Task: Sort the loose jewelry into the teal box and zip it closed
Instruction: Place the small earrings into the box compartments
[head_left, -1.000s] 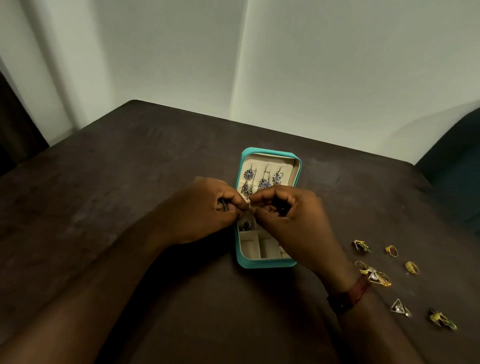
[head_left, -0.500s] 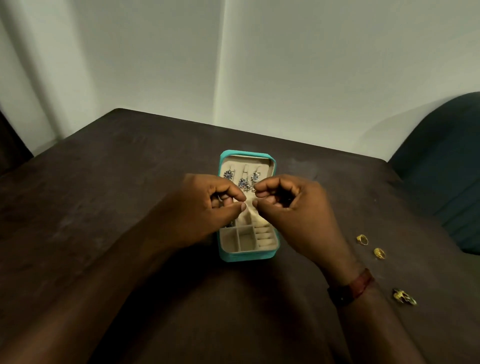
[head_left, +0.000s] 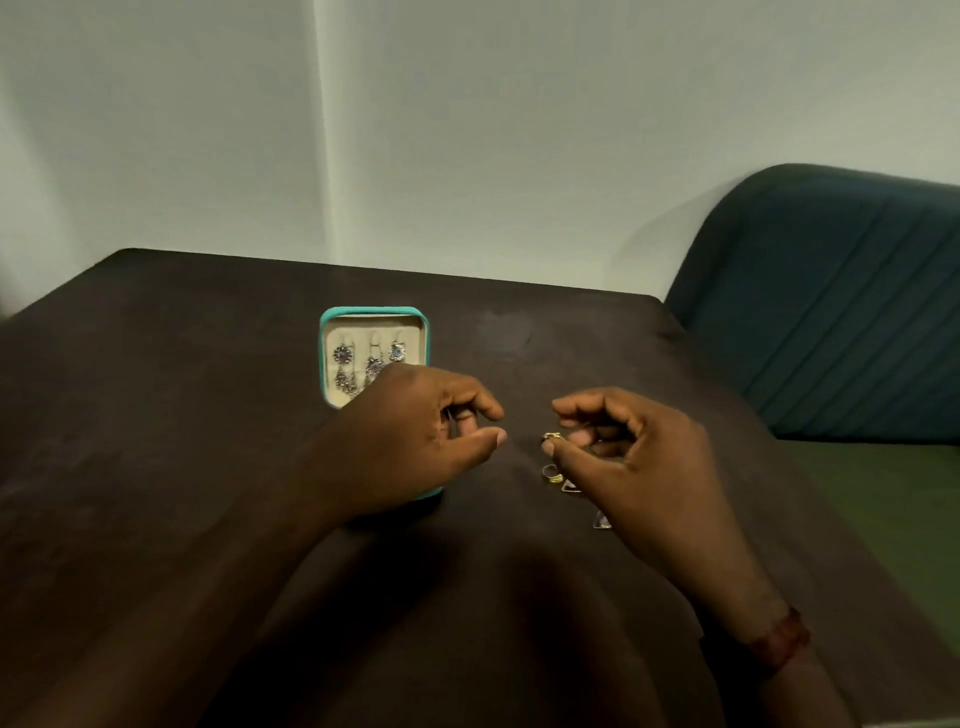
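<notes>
My R hand (head_left: 639, 457) arches, thumb & finger pinching gold ring (head_left: 551, 437); L hand (head_left: 410, 441) hovers over teal box (head_left: 374, 312), fingers loosely curled, empty.

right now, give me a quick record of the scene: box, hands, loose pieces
box: teal, open on table, earrings hung in lid
left hand: over box's near half, fingers loosely curled, nothing seen in it
right hand: right of box, pinches gold ring
loose: second ring, triangle, second triangle, on table by right hand
zip: not yet closed
</notes>
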